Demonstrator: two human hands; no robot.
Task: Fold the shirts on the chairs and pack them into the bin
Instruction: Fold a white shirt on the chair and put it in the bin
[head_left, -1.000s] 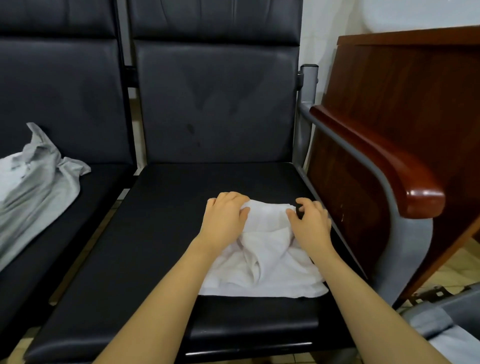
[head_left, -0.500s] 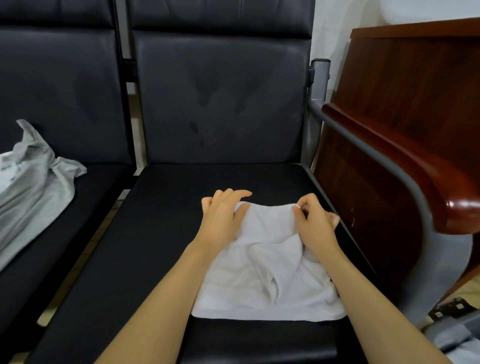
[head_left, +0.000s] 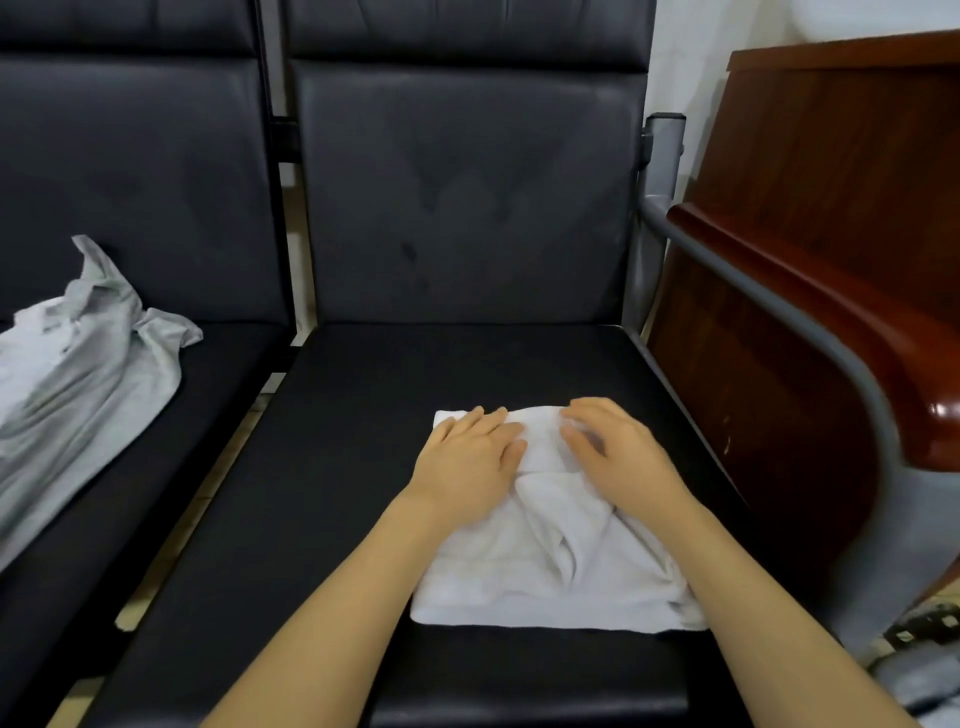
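Both your hands press flat, fingers straight and together, on the folded white shirt (head_left: 550, 561): left hand (head_left: 467, 457), right hand (head_left: 618, 457). It lies on the black chair seat (head_left: 363, 415). No legible writing appears.

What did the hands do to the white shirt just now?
Both hands, left hand and right hand, let go of the white shirt's far edge, which they had pinched, and now press flat on it. The grey shirt on the next seat stayed crumpled.
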